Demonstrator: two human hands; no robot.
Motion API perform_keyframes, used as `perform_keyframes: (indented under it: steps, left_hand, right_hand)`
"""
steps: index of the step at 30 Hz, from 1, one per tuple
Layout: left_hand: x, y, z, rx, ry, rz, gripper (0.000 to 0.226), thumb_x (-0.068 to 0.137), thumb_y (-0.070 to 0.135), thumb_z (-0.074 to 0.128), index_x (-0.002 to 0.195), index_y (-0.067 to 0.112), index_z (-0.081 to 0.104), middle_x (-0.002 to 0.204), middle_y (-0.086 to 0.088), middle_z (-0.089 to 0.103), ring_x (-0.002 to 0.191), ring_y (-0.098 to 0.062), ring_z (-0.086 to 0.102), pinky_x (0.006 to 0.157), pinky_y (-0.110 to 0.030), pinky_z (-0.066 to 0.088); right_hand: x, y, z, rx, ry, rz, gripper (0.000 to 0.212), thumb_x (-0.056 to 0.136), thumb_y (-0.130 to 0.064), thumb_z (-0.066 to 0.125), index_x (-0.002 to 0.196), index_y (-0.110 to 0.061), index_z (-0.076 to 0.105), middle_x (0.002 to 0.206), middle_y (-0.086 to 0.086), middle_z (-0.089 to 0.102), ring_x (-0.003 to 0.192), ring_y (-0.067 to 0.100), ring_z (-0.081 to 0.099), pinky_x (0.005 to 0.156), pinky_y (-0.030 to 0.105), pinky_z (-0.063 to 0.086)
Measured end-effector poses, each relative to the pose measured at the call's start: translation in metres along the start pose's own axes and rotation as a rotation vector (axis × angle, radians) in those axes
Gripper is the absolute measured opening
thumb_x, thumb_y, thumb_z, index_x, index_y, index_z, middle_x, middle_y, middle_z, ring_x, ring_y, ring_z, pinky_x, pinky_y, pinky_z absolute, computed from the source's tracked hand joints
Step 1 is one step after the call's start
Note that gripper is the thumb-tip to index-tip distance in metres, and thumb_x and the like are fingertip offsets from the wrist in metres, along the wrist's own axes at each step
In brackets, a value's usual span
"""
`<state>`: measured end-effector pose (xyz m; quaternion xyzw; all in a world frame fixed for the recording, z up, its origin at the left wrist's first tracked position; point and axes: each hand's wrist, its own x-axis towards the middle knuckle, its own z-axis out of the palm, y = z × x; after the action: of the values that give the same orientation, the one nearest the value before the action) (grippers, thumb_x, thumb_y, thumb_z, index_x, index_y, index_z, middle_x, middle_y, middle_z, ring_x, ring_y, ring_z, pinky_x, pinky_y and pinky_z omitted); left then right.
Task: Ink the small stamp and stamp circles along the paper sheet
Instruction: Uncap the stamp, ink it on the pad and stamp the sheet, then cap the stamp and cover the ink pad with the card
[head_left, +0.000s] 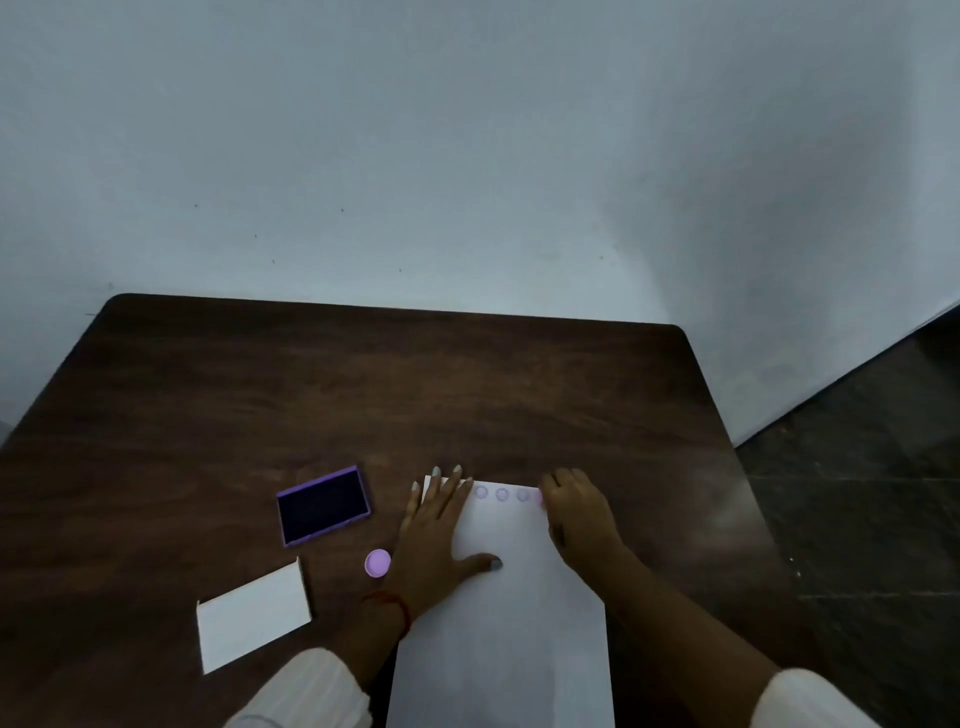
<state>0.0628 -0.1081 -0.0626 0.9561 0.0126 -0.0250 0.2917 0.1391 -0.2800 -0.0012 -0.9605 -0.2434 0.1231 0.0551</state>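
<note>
A white paper sheet lies lengthwise on the dark wooden table. Three faint purple circles run along its far edge. My left hand lies flat with spread fingers on the sheet's far left corner. My right hand is closed at the far right corner, pressing down a small pink stamp of which only a sliver shows. The open purple ink pad sits left of the paper.
A round pink cap lies beside my left wrist. A white lid or card lies at the near left. The table's far edge meets a pale wall; dark floor shows on the right.
</note>
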Motion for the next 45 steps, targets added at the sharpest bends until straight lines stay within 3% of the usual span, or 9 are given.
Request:
perform_keyframes:
  steps: [5, 9, 13, 17, 25, 34, 38, 42, 45]
  left_hand:
    - [-0.002, 0.005, -0.011, -0.03, -0.05, -0.012, 0.123, 0.047, 0.093, 0.018, 0.145, 0.021, 0.008, 0.158, 0.002, 0.004, 0.143, -0.014, -0.01, 0.114, -0.033, -0.011]
    - [-0.013, 0.011, -0.029, -0.179, 0.085, -0.04, 0.114, 0.054, 0.09, 0.033, 0.144, 0.023, 0.013, 0.15, 0.014, 0.003, 0.14, -0.01, -0.008, 0.115, -0.034, -0.006]
    - [-0.046, 0.009, -0.043, -0.312, 0.209, -0.138, 0.086, 0.076, 0.045, 0.067, 0.144, 0.022, 0.02, 0.151, 0.012, 0.01, 0.143, -0.012, 0.0, 0.117, -0.037, 0.009]
    - [-0.077, -0.004, -0.041, -0.302, 0.326, -0.302, 0.072, 0.075, 0.017, 0.074, 0.138, 0.014, 0.038, 0.148, -0.008, 0.038, 0.137, -0.025, 0.033, 0.112, -0.038, 0.028]
    - [-0.085, -0.015, -0.039, -0.197, 0.294, -0.432, 0.052, 0.074, 0.014, 0.075, 0.122, 0.009, 0.056, 0.126, -0.015, 0.057, 0.118, -0.031, 0.048, 0.102, -0.038, 0.039]
    - [-0.084, -0.01, -0.046, -0.254, 0.304, -0.431, 0.024, 0.083, 0.017, 0.067, 0.104, 0.008, 0.065, 0.114, -0.014, 0.062, 0.105, -0.026, 0.054, 0.09, -0.026, 0.036]
    - [-0.087, 0.002, -0.055, -0.298, 0.322, -0.377, 0.023, 0.082, 0.015, 0.066, 0.105, 0.011, 0.065, 0.114, -0.009, 0.064, 0.103, -0.022, 0.057, 0.091, -0.027, 0.042]
    - [-0.09, 0.017, -0.063, -0.344, 0.376, -0.336, 0.022, 0.08, 0.016, 0.07, 0.101, 0.012, 0.067, 0.106, -0.009, 0.069, 0.096, -0.022, 0.062, 0.089, -0.032, 0.05]
    - [-0.09, 0.026, -0.066, -0.344, 0.4, -0.282, 0.024, 0.076, 0.014, 0.073, 0.1, 0.012, 0.069, 0.102, -0.008, 0.072, 0.089, -0.015, 0.061, 0.081, -0.02, 0.046]
  right_hand:
    - [-0.001, 0.005, -0.014, 0.354, 0.007, 0.209, 0.02, 0.088, -0.013, 0.054, 0.102, -0.003, 0.064, 0.109, 0.017, 0.065, 0.101, 0.029, 0.06, 0.09, 0.034, 0.048]
    - [-0.023, 0.002, -0.025, 1.171, 0.41, 0.485, 0.009, 0.083, -0.011, 0.065, 0.09, -0.008, 0.068, 0.088, 0.011, 0.071, 0.08, 0.02, 0.067, 0.071, 0.031, 0.058]
    - [-0.046, 0.0, -0.021, 2.094, 0.214, 0.636, 0.01, 0.083, -0.004, 0.061, 0.091, -0.003, 0.067, 0.082, 0.01, 0.068, 0.068, 0.014, 0.07, 0.062, 0.021, 0.06]
    - [-0.077, -0.014, 0.01, 2.359, 0.076, 0.638, 0.033, 0.048, -0.007, 0.081, 0.079, 0.001, 0.072, 0.073, 0.012, 0.076, 0.065, 0.016, 0.073, 0.057, 0.025, 0.061]
    - [-0.099, -0.029, 0.046, 2.428, -0.055, 0.63, 0.068, 0.011, -0.011, 0.096, 0.074, 0.0, 0.074, 0.076, 0.013, 0.077, 0.068, 0.019, 0.074, 0.057, 0.027, 0.061]
    - [-0.1, -0.034, 0.044, 2.35, -0.029, 0.597, 0.058, 0.02, -0.012, 0.096, 0.073, -0.002, 0.075, 0.077, 0.012, 0.076, 0.067, 0.017, 0.073, 0.057, 0.026, 0.061]
    - [-0.094, -0.049, 0.029, 2.068, -0.012, 0.534, 0.008, 0.081, -0.004, 0.064, 0.086, -0.004, 0.071, 0.094, 0.014, 0.07, 0.077, 0.02, 0.072, 0.064, 0.025, 0.061]
    - [-0.083, -0.081, 0.005, 1.501, 0.034, 0.37, 0.008, 0.081, -0.018, 0.067, 0.089, -0.016, 0.069, 0.098, 0.008, 0.07, 0.094, 0.027, 0.066, 0.085, 0.034, 0.057]
    - [-0.078, -0.104, -0.007, 1.167, 0.155, 0.137, 0.017, 0.08, -0.021, 0.069, 0.095, -0.013, 0.068, 0.09, 0.0, 0.069, 0.08, 0.013, 0.066, 0.071, 0.01, 0.053]
